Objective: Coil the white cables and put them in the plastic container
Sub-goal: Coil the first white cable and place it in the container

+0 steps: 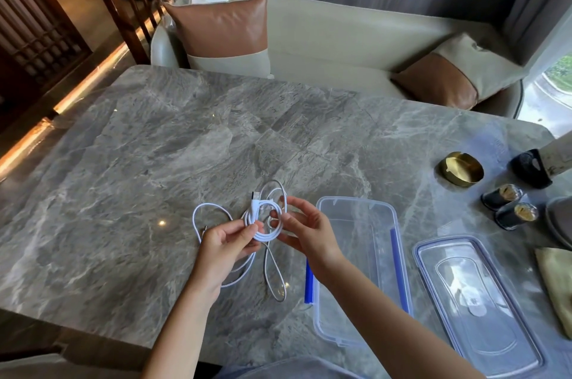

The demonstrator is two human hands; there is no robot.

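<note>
A white cable (262, 231) is partly wound into a small coil above the marble table (154, 146). My left hand (226, 247) pinches the coil at its lower left. My right hand (305, 230) holds the coil's right side, with fingers curled round a loop. The USB plug end sticks up at the coil's top. Loose white loops trail to the left and down. A second, greyish-white cable (275, 279) lies on the table beneath. The clear plastic container (356, 329) with blue clips stands empty just right of my hands.
The container's clear lid (476, 304) lies to the right of it. A gold ashtray (460, 169), two small dark jars (509, 205) and a folded cloth (557, 279) sit at the table's right side. A sofa with cushions (223, 35) stands beyond the far edge.
</note>
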